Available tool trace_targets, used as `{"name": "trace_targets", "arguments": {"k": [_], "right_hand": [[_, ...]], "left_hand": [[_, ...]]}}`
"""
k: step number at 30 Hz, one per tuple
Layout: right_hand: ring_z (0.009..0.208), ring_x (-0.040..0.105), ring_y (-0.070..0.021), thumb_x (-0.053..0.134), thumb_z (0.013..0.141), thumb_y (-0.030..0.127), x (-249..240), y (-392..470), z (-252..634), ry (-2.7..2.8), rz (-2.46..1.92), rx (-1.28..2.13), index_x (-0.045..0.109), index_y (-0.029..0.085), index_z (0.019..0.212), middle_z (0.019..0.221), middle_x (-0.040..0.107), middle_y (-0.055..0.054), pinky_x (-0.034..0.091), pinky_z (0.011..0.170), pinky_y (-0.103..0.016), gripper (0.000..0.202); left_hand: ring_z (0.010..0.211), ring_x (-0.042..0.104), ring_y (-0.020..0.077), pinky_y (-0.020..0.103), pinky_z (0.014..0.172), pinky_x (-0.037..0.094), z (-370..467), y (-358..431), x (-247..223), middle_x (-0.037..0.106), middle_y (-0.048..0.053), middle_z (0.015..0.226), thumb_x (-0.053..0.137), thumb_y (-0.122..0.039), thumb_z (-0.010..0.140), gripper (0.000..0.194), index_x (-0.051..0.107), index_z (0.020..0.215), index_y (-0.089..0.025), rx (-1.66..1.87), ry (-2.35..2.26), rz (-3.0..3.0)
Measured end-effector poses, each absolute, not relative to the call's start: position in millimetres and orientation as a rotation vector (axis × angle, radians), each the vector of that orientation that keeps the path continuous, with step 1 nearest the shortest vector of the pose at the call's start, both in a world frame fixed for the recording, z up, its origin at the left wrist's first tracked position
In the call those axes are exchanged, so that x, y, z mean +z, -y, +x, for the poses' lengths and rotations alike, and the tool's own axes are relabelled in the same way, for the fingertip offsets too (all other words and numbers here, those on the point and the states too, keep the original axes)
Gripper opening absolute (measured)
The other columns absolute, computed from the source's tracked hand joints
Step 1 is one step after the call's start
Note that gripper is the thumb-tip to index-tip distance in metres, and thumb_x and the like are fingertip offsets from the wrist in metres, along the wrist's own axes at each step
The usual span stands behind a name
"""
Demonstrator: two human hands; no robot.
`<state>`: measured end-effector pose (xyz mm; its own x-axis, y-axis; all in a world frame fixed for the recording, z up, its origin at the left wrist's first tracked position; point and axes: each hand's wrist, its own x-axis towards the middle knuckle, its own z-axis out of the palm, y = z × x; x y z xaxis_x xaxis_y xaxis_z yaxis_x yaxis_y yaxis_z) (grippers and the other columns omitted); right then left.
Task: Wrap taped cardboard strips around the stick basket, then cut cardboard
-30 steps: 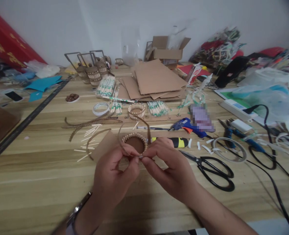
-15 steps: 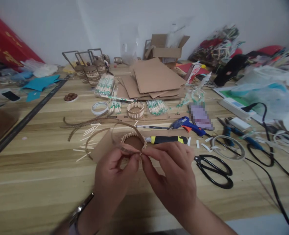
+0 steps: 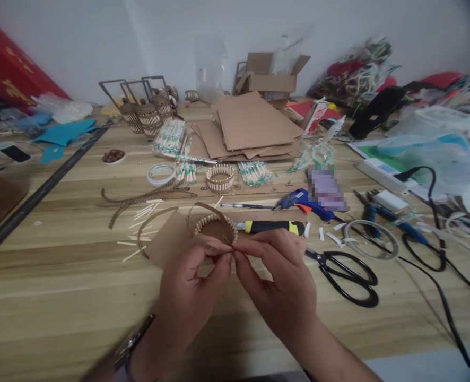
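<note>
Above a pale wooden tabletop (image 3: 79, 302), the left hand (image 3: 195, 289) and the right hand (image 3: 283, 281) nearly meet, both pinching a thin, curved, brown cardboard-like strip (image 3: 214, 248) between them. Just beyond stands a round brown container ringed with short pale wooden sticks (image 3: 201, 225).

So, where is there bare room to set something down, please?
Bare pale wooden table shows left of the left hand, nearer than the scattered wooden sticks, and right of the right hand, between the black-handled metal scissors and the black cable. It's crowded beyond the hands, around the nearer wooden-stick ring and blue glue gun.
</note>
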<state>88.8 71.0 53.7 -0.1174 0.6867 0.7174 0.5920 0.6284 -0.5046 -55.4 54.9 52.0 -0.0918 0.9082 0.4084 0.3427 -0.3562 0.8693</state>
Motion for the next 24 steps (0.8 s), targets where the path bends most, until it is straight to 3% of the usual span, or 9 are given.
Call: {"name": "trace_targets", "arguments": {"k": [7, 15, 24], "right_hand": [[0.076, 0.059, -0.0180, 0.061, 0.089, 0.013, 52.2, -73.6, 92.6, 1.862, -1.018, 0.079, 0.067, 0.021, 0.086, 0.079, 0.067, -0.001, 0.036, 0.076, -0.038, 0.011], [0.075, 0.059, -0.0167, 0.058, 0.088, 0.011, 52.0, -75.1, 91.6, 1.827, -0.998, 0.102, 0.066, 0.023, 0.083, 0.078, 0.066, 0.000, 0.036, 0.075, -0.037, 0.015], [0.073, 0.060, -0.0174, 0.052, 0.088, 0.013, 58.1, -81.0, 121.9, 1.739, -1.162, 0.068, 0.056, 0.024, 0.081, 0.077, 0.063, 0.001, 0.040, 0.071, -0.035, 0.014]], "left_hand": [[0.078, 0.065, 0.0126, 0.021, 0.073, 0.053, -56.7, -55.5, 48.2, 0.070, -0.003, 0.083, 0.063, -0.014, 0.089, 0.013, 0.068, 0.085, -0.025, 1.446, -1.337, 1.745], [0.069, 0.065, 0.0149, 0.024, 0.065, 0.054, -54.6, -56.8, 51.3, 0.069, 0.000, 0.076, 0.062, -0.012, 0.082, 0.013, 0.069, 0.078, -0.022, 1.479, -1.383, 1.695], [0.068, 0.065, 0.0127, 0.018, 0.063, 0.055, -57.3, -49.4, 59.3, 0.069, -0.002, 0.075, 0.067, -0.025, 0.083, 0.009, 0.068, 0.075, -0.023, 1.492, -1.414, 1.447]]}}
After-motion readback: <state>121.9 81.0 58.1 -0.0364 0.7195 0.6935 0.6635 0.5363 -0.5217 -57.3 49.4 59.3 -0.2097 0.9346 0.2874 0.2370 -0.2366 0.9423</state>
